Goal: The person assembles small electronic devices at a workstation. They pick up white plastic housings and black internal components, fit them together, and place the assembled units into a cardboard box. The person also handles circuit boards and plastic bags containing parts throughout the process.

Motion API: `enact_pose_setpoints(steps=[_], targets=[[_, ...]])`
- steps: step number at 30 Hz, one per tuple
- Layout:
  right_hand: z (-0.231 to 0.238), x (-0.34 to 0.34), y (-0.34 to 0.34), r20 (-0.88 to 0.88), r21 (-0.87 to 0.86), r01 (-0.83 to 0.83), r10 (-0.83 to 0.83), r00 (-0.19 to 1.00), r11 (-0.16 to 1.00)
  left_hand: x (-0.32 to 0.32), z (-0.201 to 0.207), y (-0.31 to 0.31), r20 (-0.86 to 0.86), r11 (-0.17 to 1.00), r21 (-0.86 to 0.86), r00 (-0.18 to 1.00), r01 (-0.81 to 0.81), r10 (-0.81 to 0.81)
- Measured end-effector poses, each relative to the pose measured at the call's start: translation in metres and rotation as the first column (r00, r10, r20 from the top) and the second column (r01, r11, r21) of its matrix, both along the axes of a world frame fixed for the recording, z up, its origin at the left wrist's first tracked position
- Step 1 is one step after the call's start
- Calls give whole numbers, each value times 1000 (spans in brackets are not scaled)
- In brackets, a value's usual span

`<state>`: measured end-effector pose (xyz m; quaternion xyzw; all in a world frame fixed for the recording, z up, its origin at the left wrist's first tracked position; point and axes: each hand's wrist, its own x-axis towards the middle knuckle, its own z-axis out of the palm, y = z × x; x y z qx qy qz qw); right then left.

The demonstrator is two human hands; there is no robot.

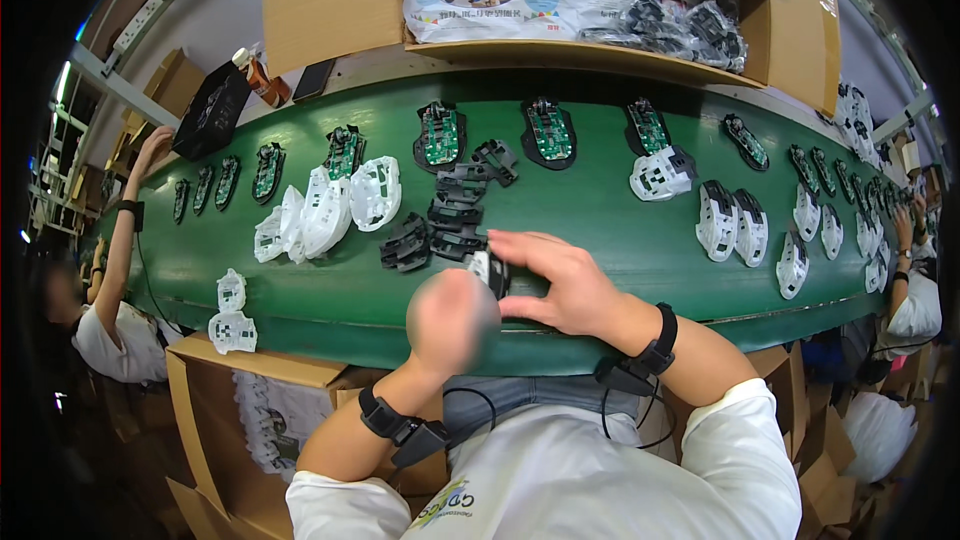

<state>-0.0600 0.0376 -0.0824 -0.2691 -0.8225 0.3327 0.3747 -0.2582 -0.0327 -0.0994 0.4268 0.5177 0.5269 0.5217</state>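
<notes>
In front of my body, a small white-and-black plastic shell (483,265) is held between my two hands just over the near part of the green table. My right hand (575,290) closes on its black side with fingers and thumb. My left hand (450,325), closed, grips it from the left; a blur covers its fingers, so their exact placing is hidden. Beyond the hands lies a column of black plastic parts (457,210). White mouse-like shells (325,215) are heaped left of it. Green circuit boards in black bases (440,135) stand in a row farther off.
An open carton (590,55) with bagged dark parts (680,30) stands behind the green table (570,205). More white shells (717,220) lie at right, two at left (232,320). A bottle (262,80) and black box (212,112) are far left. Co-workers sit on both sides.
</notes>
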Motion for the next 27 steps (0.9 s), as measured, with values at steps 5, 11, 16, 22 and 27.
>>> enact_pose_setpoints(steps=[5,11,16,22,27], targets=[[-7,-3,8,83,-174,-55,70,994,983,5,13,-3,-238,996,66,970,60,-43],[-5,0,3,8,-109,-135,136,991,985,-2,31,10,-724,795,528,648,300,236],[-7,-4,5,-237,-433,-328,245,940,839,-18,31,-1,-632,889,426,758,168,160],[10,-11,4,-72,-437,-105,81,994,893,-27,31,15,-449,984,136,892,119,-46],[64,75,36,608,35,446,-373,701,894,-54,74,20,-733,880,458,614,130,291]])
